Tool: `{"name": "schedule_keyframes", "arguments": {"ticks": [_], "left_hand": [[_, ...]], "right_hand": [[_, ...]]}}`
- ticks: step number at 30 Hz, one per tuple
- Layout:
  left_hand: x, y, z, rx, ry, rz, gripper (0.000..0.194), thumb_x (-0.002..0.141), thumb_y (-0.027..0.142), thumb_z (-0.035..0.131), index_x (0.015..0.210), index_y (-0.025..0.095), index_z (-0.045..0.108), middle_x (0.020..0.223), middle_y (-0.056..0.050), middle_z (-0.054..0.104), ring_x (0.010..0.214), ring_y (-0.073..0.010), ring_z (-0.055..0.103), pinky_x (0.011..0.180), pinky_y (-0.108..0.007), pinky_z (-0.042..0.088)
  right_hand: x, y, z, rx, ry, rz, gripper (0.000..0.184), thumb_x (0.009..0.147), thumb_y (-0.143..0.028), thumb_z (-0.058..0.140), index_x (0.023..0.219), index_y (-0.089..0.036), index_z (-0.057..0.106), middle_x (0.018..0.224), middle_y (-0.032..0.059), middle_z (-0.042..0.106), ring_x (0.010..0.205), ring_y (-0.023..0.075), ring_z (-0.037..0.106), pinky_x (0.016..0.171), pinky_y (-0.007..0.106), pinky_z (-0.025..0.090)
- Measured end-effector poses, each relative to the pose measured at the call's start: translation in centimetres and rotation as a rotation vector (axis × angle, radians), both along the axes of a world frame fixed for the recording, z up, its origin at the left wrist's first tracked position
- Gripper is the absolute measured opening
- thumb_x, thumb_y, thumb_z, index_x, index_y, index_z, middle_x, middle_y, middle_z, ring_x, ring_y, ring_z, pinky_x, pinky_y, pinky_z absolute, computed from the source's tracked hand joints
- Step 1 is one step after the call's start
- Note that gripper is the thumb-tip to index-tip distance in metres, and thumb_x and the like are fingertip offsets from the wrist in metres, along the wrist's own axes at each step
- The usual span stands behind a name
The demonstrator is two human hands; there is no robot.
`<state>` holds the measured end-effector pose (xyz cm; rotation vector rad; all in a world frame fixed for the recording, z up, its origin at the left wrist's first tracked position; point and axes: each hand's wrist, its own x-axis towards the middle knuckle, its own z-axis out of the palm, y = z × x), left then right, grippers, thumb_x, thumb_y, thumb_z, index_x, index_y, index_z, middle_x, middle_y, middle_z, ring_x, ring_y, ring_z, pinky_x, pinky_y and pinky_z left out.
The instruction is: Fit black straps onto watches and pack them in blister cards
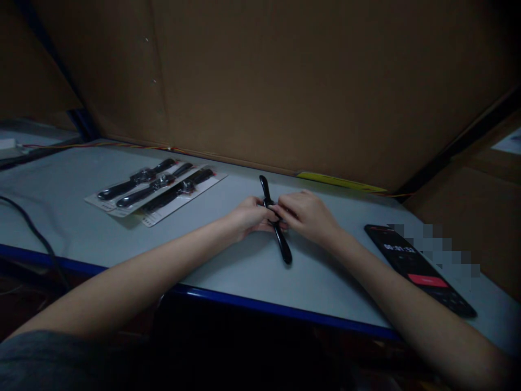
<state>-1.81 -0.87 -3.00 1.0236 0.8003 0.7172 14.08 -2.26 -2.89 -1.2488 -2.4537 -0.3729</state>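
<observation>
A glossy black spokeshave (283, 243), with a slim handle reaching out from each side of its middle, is held just over the table. My left hand (253, 216) is closed around its middle, the thumb lying across it. My right hand (306, 214) is also closed, its thumb and fingertips pinching at the same middle part from the right. One handle points away from me, the other towards me. My fingers hide most of the centre, so any small part between them cannot be made out.
On the left of the grey table (228, 266) lie several similar black tools in blister packs (152, 190). A phone (419, 269) showing a running timer lies at the right. A yellow strip (341, 182) runs along the cardboard back wall (260, 87). A black cable (35, 231) crosses the left edge.
</observation>
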Motion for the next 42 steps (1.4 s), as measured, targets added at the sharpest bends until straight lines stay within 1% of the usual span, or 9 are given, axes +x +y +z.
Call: {"name": "schedule_keyframes", "arguments": {"ticks": [3,8,13,17,20,23,28,34,42], "left_hand": [[0.1,-0.2,0.1,0.008,0.006,0.018,0.034,0.067,-0.011,0.048,0.096,0.006,0.043,0.062,-0.005,0.062,0.055,-0.0156,0.065,0.063,-0.031,0.053],[0.2,-0.5,0.0,0.021,0.044,0.024,0.037,0.067,-0.010,0.050,0.099,0.005,0.043,0.062,-0.005,0.062,0.053,-0.0140,0.064,0.061,-0.030,0.053],[0.1,-0.2,-0.2,0.007,0.000,-0.018,0.034,0.069,-0.009,0.050,0.099,0.005,0.044,0.067,-0.007,0.063,0.058,-0.0157,0.065,0.066,-0.033,0.053],[0.0,0.0,-0.2,-0.019,-0.006,-0.006,0.040,0.068,-0.008,0.051,0.104,0.006,0.042,0.071,-0.007,0.064,0.062,-0.0183,0.067,0.069,-0.036,0.054],[0.0,0.0,-0.3,-0.025,-0.001,-0.003,0.042,0.068,-0.009,0.051,0.106,0.005,0.041,0.070,-0.007,0.064,0.062,-0.0181,0.067,0.070,-0.036,0.054],[0.0,-0.1,-0.4,-0.006,-0.021,-0.023,0.042,0.068,-0.008,0.052,0.106,0.004,0.040,0.066,-0.006,0.063,0.059,-0.0175,0.066,0.067,-0.036,0.053],[0.0,-0.1,-0.6,-0.005,0.012,-0.042,0.045,0.068,-0.008,0.053,0.108,0.005,0.038,0.066,-0.007,0.064,0.058,-0.0179,0.066,0.067,-0.037,0.052],[-0.1,0.0,-0.4,0.004,-0.004,-0.038,0.041,0.068,-0.008,0.052,0.105,0.003,0.040,0.067,-0.007,0.064,0.060,-0.0181,0.066,0.071,-0.038,0.052],[0.0,0.2,-0.7,-0.012,-0.030,-0.034,0.040,0.068,-0.009,0.053,0.105,0.002,0.041,0.070,-0.010,0.064,0.061,-0.0202,0.067,0.070,-0.040,0.053]], "right_hand": [[-0.2,-0.1,0.2,-0.009,-0.008,-0.008,0.025,0.088,-0.031,0.041,0.068,-0.018,0.050,0.062,0.0005,0.055,0.058,0.0123,0.043,0.062,0.028,0.024],[-1.1,-0.6,0.1,-0.146,0.163,-0.194,0.038,0.086,-0.040,0.043,0.056,-0.019,0.054,0.048,-0.0006,0.049,0.048,0.0112,0.038,0.054,0.027,0.020],[-0.8,-0.7,0.6,-0.281,0.346,-0.176,0.049,0.090,-0.045,0.032,0.056,-0.018,0.057,0.050,0.0010,0.051,0.050,0.0117,0.043,0.052,0.027,0.023],[0.6,-0.3,1.4,-0.190,0.375,-0.062,0.023,0.083,-0.039,0.050,0.083,-0.018,0.059,0.056,-0.0027,0.049,0.052,0.0109,0.043,0.054,0.025,0.027],[1.2,-0.1,1.7,-0.199,0.266,0.069,0.027,0.080,-0.036,0.056,0.102,-0.020,0.057,0.061,-0.0039,0.053,0.055,0.0105,0.046,0.061,0.025,0.030],[1.0,0.0,1.4,-0.144,0.154,0.058,0.018,0.081,-0.037,0.055,0.084,-0.019,0.060,0.058,-0.0040,0.053,0.055,0.0098,0.045,0.066,0.028,0.029],[0.1,-0.1,0.8,-0.168,0.201,0.001,0.038,0.087,-0.038,0.046,0.055,-0.017,0.051,0.047,-0.0046,0.044,0.048,0.0077,0.037,0.063,0.028,0.026],[0.1,-0.7,1.5,-0.465,0.566,0.030,0.047,0.088,-0.049,0.036,0.069,-0.017,0.064,0.046,-0.0042,0.039,0.045,0.0089,0.034,0.050,0.026,0.025],[1.1,-0.2,1.6,-0.163,0.175,-0.039,0.038,0.089,-0.044,0.038,0.075,-0.019,0.063,0.052,-0.0026,0.049,0.053,0.0110,0.044,0.067,0.029,0.027]]}}
